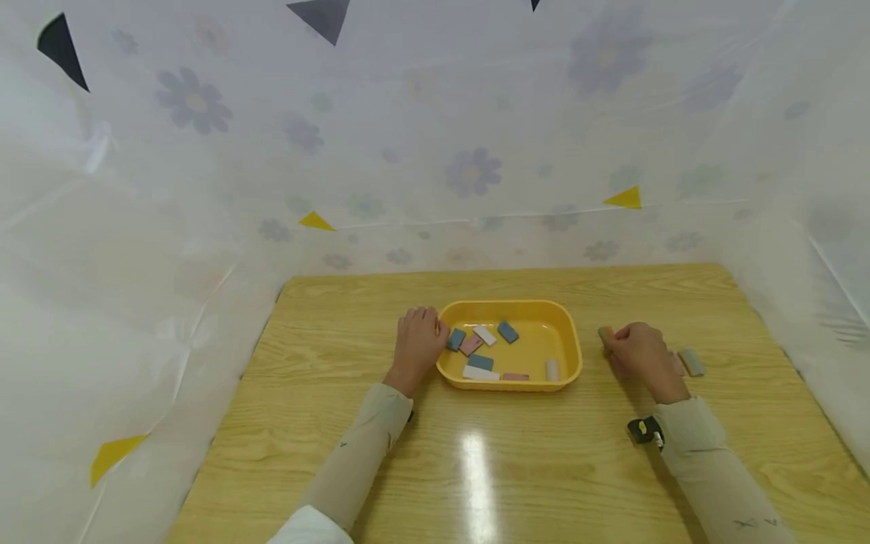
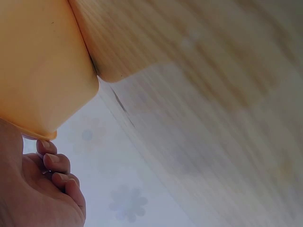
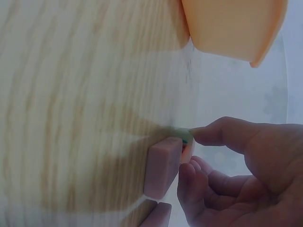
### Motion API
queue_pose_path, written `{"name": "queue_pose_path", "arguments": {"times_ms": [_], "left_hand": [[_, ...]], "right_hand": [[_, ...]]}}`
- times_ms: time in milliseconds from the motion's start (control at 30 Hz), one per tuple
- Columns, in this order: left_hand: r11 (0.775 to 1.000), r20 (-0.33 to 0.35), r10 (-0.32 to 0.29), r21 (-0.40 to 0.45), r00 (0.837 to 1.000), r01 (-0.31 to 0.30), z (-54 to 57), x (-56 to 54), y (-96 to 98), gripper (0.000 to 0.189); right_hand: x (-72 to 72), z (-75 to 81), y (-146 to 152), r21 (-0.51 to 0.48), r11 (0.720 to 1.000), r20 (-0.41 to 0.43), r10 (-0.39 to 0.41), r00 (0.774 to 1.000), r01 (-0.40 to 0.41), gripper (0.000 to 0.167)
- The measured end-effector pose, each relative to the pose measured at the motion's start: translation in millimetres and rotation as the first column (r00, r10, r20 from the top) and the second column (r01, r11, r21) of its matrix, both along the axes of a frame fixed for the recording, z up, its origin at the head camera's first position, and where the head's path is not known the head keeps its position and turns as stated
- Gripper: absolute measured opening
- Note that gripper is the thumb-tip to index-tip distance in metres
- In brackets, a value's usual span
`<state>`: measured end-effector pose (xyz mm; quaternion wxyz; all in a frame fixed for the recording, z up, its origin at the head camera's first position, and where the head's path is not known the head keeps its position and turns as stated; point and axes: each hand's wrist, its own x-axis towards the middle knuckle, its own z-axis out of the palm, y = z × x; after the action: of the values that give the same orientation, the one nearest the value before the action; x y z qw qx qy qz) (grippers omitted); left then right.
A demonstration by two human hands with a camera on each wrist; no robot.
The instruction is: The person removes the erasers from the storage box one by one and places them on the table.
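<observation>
My left hand [image 1: 418, 344] holds the left rim of a shallow yellow plastic tray [image 1: 503, 304]. Its curled fingers meet the rim's edge in the left wrist view, where the tray's outer wall [image 2: 42, 61] shows. Right of the tray, my right hand [image 1: 642, 357] pinches a small green block [image 1: 603, 333] between thumb and fingertips. Seen from the right wrist, that green block [image 3: 182, 134] is partly hidden behind a pink block [image 3: 161, 168] standing on the table. Inside the tray lie several small flat blocks, among them a blue one [image 1: 507, 332] and a white one [image 1: 481, 373].
Just right of my right hand, a grey-green block [image 1: 692, 362] lies beside a partly covered pink block [image 1: 677, 363]. The wood-grain table [image 1: 326, 453] is enclosed at the back and sides by pale flower-patterned sheeting [image 1: 408, 136].
</observation>
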<state>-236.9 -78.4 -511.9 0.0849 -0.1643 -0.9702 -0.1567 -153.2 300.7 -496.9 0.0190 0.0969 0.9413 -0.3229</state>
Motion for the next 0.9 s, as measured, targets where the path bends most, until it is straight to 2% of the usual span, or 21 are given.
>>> {"name": "queue_pose_path", "arguments": {"times_ms": [267, 433, 533, 667, 900], "left_hand": [[1.0, -0.023, 0.007, 0.003, 1.0, -0.006, -0.7, -2.6, 1.3, 0.021], [1.0, -0.029, 0.0, 0.0, 1.0, 0.0, -1.4, -2.4, -0.1, 0.021], [1.0, -0.029, 0.0, -0.006, 1.0, 0.0, -2.3, -1.7, -1.3, 0.021], [1.0, -0.024, 0.002, 0.0, 1.0, -0.002, -1.5, -0.9, -1.5, 0.021], [1.0, -0.018, -0.005, 0.008, 1.0, 0.005, 2.2, -1.0, 0.4, 0.021]], "right_hand": [[-2.5, 1.9, 0, -0.008, 1.0, 0.023, 0.007, 1.0, -0.007, 0.047], [1.4, 6.6, -5, -0.05, 0.999, 0.049, -0.008, 0.999, 0.01, 0.057], [3.6, 11.9, -11, -0.053, 0.999, -0.024, -0.01, 1.0, 0.009, 0.054], [2.6, 21.6, -22, -0.053, 0.998, -0.14, 0.01, 0.99, -0.018, 0.043], [-5.5, 33.2, -46, -0.056, 0.994, -0.15, 0.085, 0.985, -0.094, 0.035]]}}
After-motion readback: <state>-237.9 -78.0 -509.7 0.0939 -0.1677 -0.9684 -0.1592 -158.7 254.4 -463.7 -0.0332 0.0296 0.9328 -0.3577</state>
